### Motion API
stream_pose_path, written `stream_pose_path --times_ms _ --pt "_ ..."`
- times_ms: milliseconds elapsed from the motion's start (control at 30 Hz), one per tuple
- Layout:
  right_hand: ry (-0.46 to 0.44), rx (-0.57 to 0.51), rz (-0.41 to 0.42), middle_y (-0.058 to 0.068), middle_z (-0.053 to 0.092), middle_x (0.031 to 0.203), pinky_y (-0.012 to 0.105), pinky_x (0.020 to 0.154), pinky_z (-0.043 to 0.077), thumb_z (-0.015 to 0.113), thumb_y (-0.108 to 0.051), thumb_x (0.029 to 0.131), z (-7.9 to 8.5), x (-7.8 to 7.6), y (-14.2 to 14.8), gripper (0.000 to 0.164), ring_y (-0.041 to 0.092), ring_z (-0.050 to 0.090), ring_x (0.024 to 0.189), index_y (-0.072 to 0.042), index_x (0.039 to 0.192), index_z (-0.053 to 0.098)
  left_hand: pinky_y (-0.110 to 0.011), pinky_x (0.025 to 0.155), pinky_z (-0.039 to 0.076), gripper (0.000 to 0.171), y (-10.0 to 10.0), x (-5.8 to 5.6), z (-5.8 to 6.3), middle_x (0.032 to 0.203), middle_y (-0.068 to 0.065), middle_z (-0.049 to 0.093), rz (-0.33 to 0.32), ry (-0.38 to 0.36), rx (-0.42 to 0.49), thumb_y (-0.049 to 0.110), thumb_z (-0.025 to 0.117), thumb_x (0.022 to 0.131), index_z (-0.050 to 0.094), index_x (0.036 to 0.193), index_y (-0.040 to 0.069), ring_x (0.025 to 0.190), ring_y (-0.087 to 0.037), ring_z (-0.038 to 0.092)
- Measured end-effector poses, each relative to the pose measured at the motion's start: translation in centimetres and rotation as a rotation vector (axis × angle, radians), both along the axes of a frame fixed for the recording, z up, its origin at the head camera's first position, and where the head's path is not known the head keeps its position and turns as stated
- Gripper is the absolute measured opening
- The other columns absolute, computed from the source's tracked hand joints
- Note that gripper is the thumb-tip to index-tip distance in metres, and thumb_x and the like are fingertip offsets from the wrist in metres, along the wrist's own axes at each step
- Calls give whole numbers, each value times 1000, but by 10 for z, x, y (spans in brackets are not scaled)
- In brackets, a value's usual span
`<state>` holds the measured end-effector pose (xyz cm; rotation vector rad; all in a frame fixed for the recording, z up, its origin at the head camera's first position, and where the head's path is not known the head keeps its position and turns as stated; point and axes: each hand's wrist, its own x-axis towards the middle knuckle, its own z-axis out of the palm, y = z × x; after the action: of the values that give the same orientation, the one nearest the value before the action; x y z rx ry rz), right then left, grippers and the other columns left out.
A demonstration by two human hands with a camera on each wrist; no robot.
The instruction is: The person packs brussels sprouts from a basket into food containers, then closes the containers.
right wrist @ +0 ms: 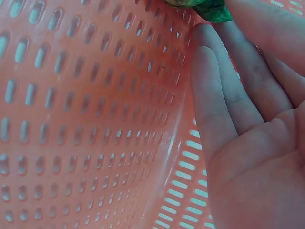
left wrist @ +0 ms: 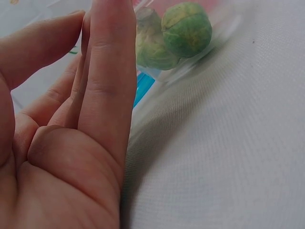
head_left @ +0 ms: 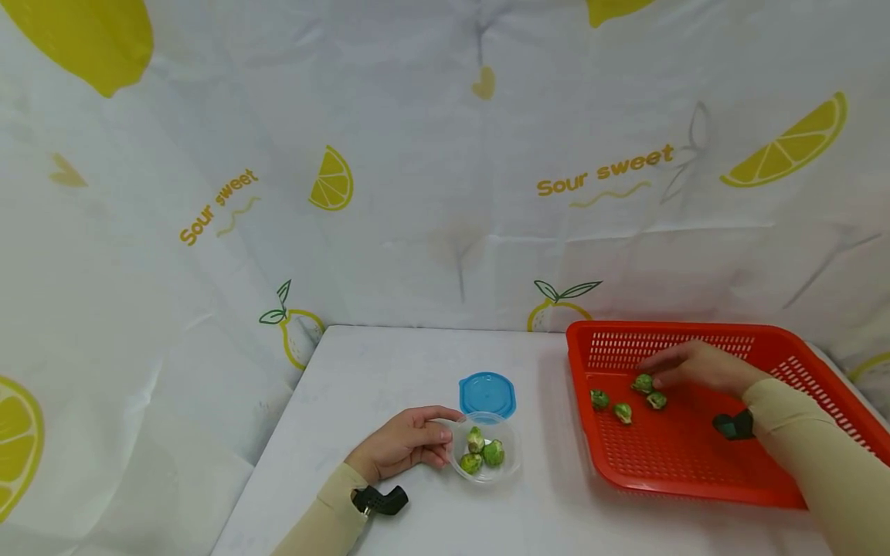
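Observation:
My left hand [head_left: 410,444] holds a small clear plastic bowl [head_left: 513,463] at its left rim, thumb on the near side. Three Brussels sprouts [head_left: 493,453] lie in the bowl; two sprouts [left wrist: 187,29] show through its wall in the left wrist view. Inside a red basket [head_left: 684,486] my right hand [head_left: 705,366] reaches over a Brussels sprout [head_left: 643,384], thumb beside it and fingers extended past it. The right wrist view shows those fingers [right wrist: 209,90] nearly straight, with part of a green sprout [right wrist: 212,10] beyond their tips. More sprouts [head_left: 623,413] lie close by on the basket floor.
A blue lid [head_left: 487,394] lies on the white table [head_left: 389,363] just behind the bowl. The basket's perforated walls rise around the right hand. A white cloth [head_left: 431,255] printed with lemons hangs behind the table and along its left.

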<state>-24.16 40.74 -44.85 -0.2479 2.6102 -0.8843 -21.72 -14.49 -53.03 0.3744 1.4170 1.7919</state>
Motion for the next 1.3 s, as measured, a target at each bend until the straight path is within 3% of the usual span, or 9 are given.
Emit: stream_pose_path --times_ms 133,333,700,900,1200,1300 --pt "-7 13 -5 11 77 135 38 100 55 80 -26 98 0 0 0 43 19 69 120 -9 137 76 -25 82 66 53 0 0 1 99 -1 75 -2 1 -2 15 66 108 49 158 5 84 -9 76" --pt "-12 26 -21 12 77 133 56 105 55 80 -26 97 0 0 -2 41 26 68 122 -10 136 76 -25 82 66 53 0 1 2 100 -1 75 0 2 1 14 66 109 49 158 5 84 -9 76" --pt "-13 38 -21 15 77 132 57 103 55 78 -22 99 4 1 -8 40 28 67 120 -6 135 76 -24 82 66 53 0 1 3 99 -1 76 -8 6 1 15 66 109 49 158 6 84 -9 76" --pt "-2 51 -19 14 78 130 46 99 55 79 -22 98 3 1 -7 38 26 68 119 -7 133 77 -24 81 66 54 0 2 5 100 -2 75 -11 10 2 16 67 108 50 158 6 85 -9 77" --pt "-23 27 -40 11 78 130 56 104 55 81 -25 97 4 0 -9 35 25 67 120 -11 129 80 -24 82 66 54 0 2 5 100 -1 75 -10 2 -2 16 68 108 50 158 6 85 -9 77" --pt "-19 36 -43 10 78 129 50 102 56 82 -26 97 4 0 -8 34 23 67 118 -12 128 81 -24 82 66 54 0 2 5 100 -1 75 -10 3 -2 16 67 108 49 158 5 85 -9 76"
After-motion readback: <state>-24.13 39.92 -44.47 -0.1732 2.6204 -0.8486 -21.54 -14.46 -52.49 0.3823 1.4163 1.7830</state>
